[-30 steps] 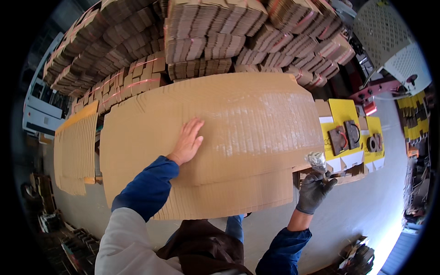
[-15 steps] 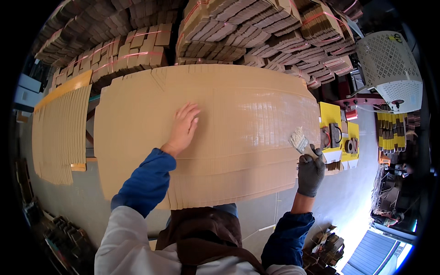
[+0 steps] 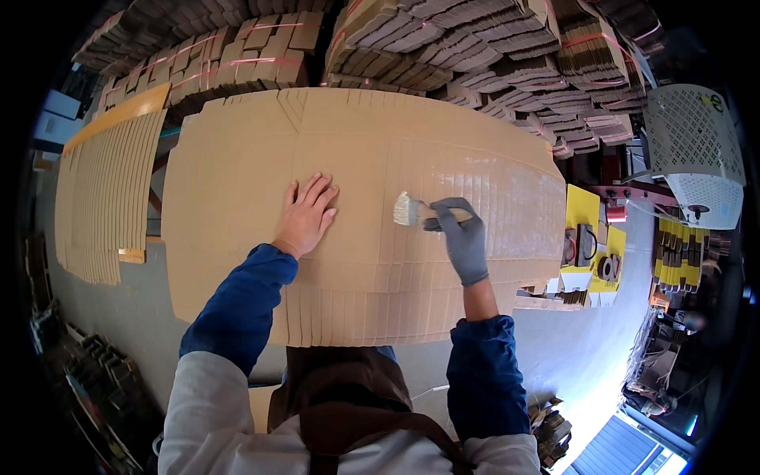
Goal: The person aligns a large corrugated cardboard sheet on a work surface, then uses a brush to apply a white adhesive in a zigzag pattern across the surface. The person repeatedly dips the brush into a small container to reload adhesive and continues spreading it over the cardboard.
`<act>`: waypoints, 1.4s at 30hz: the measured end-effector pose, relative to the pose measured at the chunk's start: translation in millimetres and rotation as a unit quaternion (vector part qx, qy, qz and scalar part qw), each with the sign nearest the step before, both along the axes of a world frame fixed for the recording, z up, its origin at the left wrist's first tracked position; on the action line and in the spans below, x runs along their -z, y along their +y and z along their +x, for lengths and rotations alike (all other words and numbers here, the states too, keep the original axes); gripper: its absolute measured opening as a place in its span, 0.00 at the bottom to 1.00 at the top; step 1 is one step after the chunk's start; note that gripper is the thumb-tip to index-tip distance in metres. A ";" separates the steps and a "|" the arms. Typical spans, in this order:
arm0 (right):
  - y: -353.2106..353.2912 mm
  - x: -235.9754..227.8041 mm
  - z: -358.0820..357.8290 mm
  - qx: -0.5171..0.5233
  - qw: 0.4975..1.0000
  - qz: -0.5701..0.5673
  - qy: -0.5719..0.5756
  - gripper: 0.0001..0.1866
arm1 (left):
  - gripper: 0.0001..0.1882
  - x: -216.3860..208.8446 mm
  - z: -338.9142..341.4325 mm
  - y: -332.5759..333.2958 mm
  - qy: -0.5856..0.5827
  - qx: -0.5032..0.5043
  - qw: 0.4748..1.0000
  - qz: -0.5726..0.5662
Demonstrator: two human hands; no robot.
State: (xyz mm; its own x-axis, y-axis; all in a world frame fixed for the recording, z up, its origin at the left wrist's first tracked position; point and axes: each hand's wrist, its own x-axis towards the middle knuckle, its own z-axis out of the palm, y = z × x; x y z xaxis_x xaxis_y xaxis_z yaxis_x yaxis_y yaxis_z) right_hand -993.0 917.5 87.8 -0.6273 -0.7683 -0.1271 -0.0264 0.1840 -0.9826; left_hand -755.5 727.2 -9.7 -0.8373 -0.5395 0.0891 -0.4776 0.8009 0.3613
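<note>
Several large cardboard sheets lie fanned in a stack in front of me, their near and right edges stepped. A wet, shiny coating covers the right part of the stack. My right hand, in a grey glove, grips the handle of a wide paintbrush. The pale bristles point left and lie over the sheets right of the middle; whether they touch cannot be made out. My bare left hand rests flat on the cardboard with its fingers spread, left of the brush.
Another fanned cardboard stack stands at the left. Strapped bundles of cardboard are piled along the far side. At the right are a perforated metal guard, tape rolls on yellow-and-white boxes and a red spool.
My right hand has carried the brush leftward and a little away from me, from the right edge towards the middle. My left hand stays on the cardboard, its fingers more spread.
</note>
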 end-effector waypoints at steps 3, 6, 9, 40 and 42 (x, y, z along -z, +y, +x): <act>11.8 18.5 -22.2 0.005 0.998 0.037 0.053 0.06 | 0.22 0.8 -2.7 0.8 -0.002 0.001 1.000 -0.004; 52.7 12.0 -77.0 0.065 0.962 0.144 0.223 0.06 | 0.22 -0.6 1.4 0.3 -0.009 -0.006 1.000 -0.002; 45.0 -12.8 -71.1 0.095 0.982 0.077 0.145 0.05 | 0.23 -2.8 -1.7 -0.2 -0.022 -0.001 1.000 0.007; -86.2 3.6 -103.7 0.027 0.968 0.124 0.215 0.06 | 0.22 -7.2 0.8 -4.0 -0.010 0.000 1.000 0.013; -104.1 15.1 -87.8 0.008 0.982 0.034 0.183 0.06 | 0.22 -6.5 -3.0 -3.9 -0.009 -0.001 1.000 0.021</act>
